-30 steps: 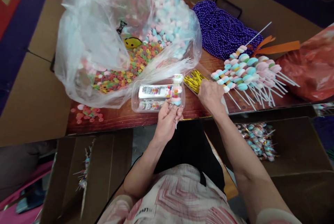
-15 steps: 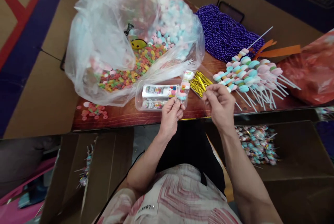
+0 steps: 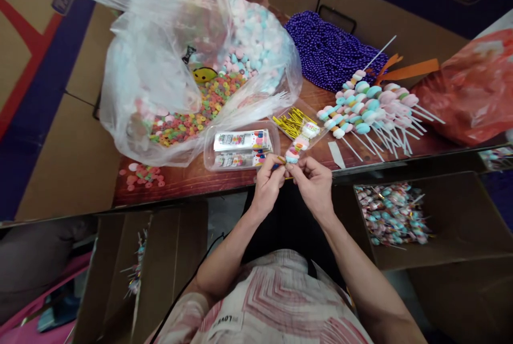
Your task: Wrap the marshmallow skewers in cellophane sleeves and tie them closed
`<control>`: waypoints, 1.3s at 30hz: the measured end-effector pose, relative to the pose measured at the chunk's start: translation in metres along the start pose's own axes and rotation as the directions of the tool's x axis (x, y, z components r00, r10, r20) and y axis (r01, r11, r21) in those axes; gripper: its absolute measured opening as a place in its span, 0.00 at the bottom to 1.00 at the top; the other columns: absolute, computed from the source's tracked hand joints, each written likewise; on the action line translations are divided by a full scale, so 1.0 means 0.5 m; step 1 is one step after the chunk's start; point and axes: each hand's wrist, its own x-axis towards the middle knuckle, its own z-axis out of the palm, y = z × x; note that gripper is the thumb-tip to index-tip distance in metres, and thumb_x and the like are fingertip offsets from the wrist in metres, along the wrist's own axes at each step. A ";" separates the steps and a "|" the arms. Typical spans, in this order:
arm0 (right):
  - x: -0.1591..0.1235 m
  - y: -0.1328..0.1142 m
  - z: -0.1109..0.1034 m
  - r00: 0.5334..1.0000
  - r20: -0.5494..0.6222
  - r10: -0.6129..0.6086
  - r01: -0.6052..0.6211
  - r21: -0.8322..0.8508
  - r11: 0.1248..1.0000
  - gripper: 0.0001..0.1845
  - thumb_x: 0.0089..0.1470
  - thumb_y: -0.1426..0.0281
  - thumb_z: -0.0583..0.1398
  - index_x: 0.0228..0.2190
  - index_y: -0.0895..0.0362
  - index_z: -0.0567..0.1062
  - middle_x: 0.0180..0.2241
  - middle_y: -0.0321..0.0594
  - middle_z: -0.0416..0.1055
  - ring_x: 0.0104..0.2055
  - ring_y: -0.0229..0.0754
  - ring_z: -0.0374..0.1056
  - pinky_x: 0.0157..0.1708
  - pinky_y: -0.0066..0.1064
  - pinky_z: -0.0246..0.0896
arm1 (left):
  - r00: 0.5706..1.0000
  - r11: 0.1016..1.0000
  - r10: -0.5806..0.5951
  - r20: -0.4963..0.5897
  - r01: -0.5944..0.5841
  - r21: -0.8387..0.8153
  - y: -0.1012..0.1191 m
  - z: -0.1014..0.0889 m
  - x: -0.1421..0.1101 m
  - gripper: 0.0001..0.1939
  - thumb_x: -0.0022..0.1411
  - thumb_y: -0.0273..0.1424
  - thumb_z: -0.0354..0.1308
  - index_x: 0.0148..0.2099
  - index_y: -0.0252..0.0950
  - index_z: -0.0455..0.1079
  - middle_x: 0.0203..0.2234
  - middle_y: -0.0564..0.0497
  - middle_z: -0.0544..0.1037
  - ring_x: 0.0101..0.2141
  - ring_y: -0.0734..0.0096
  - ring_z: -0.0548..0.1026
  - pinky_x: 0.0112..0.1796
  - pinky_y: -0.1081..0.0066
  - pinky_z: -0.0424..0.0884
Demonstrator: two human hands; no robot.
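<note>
A candy skewer (image 3: 300, 144) in a clear printed wrapper points up and away from my hands, over the table's front edge. My left hand (image 3: 269, 185) is closed in a pinch at its lower end. Opposite it, my right hand (image 3: 315, 186) is pinched at the same spot, fingertips almost touching the left ones. A gold twist tie (image 3: 281, 159) shows between the fingers there; which fingertips grip it is partly hidden. Just beyond lie more gold twist ties (image 3: 293, 121) in a shallow tray. Printed wrappers (image 3: 240, 141) fill a clear plastic tub (image 3: 207, 146) to the left.
A large plastic bag (image 3: 132, 82) of ring candies and marshmallows stands at left. Unwrapped candy skewers (image 3: 368, 106) are piled at right, before purple beaded strings (image 3: 328, 50) and a red bag (image 3: 468, 87). Below the edge, a cardboard box (image 3: 449, 216) holds wrapped skewers.
My right hand has moved left from the twist-tie tray to meet my left hand at the skewer's lower end. The skewer leans further right. A pale strip shows on the table.
</note>
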 end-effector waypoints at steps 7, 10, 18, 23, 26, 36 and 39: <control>-0.019 0.006 -0.003 0.999 0.011 -0.037 0.038 -0.054 0.998 0.12 0.57 0.66 0.61 0.24 0.55 0.67 0.22 0.30 0.64 0.24 0.33 0.58 0.27 0.27 0.55 | 0.998 0.998 0.054 0.027 -0.053 -0.044 0.002 0.010 -0.001 0.16 0.60 0.40 0.65 0.31 0.35 0.64 0.21 0.59 0.64 0.18 0.86 0.54 0.20 0.80 0.48; -0.025 0.009 -0.014 0.997 0.074 -0.034 0.035 -0.013 0.999 0.09 0.59 0.67 0.60 0.28 0.55 0.70 0.25 0.31 0.67 0.26 0.34 0.61 0.28 0.28 0.56 | 0.996 0.986 -0.065 0.054 0.072 -0.150 0.016 0.017 0.002 0.19 0.56 0.39 0.68 0.30 0.35 0.62 0.20 0.59 0.66 0.16 0.88 0.50 0.18 0.82 0.45; -0.027 0.016 -0.050 0.970 0.076 -0.231 0.231 0.017 0.973 0.07 0.59 0.69 0.62 0.28 0.55 0.71 0.34 0.37 0.67 0.36 0.39 0.64 0.37 0.32 0.60 | 0.793 0.733 -0.500 0.348 0.601 -0.317 0.055 0.009 -0.004 0.13 0.59 0.29 0.65 0.32 0.35 0.62 0.16 0.63 0.54 0.15 0.86 0.46 0.15 0.85 0.40; -0.031 0.026 -0.063 0.961 0.211 -0.181 0.187 -0.007 0.982 0.05 0.62 0.67 0.57 0.33 0.54 0.67 0.29 0.34 0.63 0.29 0.37 0.60 0.30 0.30 0.58 | 0.829 0.843 -0.453 0.328 0.518 -0.146 0.045 0.020 -0.018 0.16 0.58 0.36 0.68 0.34 0.36 0.63 0.16 0.63 0.57 0.15 0.85 0.47 0.15 0.84 0.42; -0.040 0.038 -0.053 0.976 0.123 -0.178 0.191 -0.103 0.976 0.06 0.62 0.67 0.56 0.33 0.53 0.63 0.28 0.33 0.62 0.28 0.37 0.58 0.28 0.30 0.56 | 0.972 0.982 -0.188 0.141 0.189 0.003 0.019 0.032 -0.029 0.16 0.60 0.42 0.65 0.37 0.37 0.65 0.18 0.60 0.63 0.18 0.83 0.56 0.18 0.82 0.50; -0.057 0.037 -0.076 0.984 0.174 0.023 -0.010 -0.076 0.997 0.07 0.64 0.64 0.55 0.35 0.54 0.68 0.25 0.30 0.63 0.21 0.32 0.57 0.22 0.26 0.55 | 0.968 0.972 -0.230 0.097 0.233 -0.014 0.000 0.029 -0.029 0.18 0.49 0.39 0.73 0.36 0.33 0.74 0.20 0.59 0.67 0.18 0.86 0.57 0.19 0.81 0.52; -0.070 0.039 -0.083 0.981 0.094 -0.168 0.186 -0.239 0.953 0.08 0.66 0.68 0.54 0.37 0.54 0.72 0.28 0.35 0.69 0.27 0.36 0.65 0.29 0.29 0.63 | 0.903 0.878 -0.409 0.130 0.429 -0.215 0.010 0.035 -0.014 0.21 0.40 0.35 0.78 0.31 0.32 0.71 0.17 0.62 0.62 0.16 0.90 0.52 0.16 0.83 0.46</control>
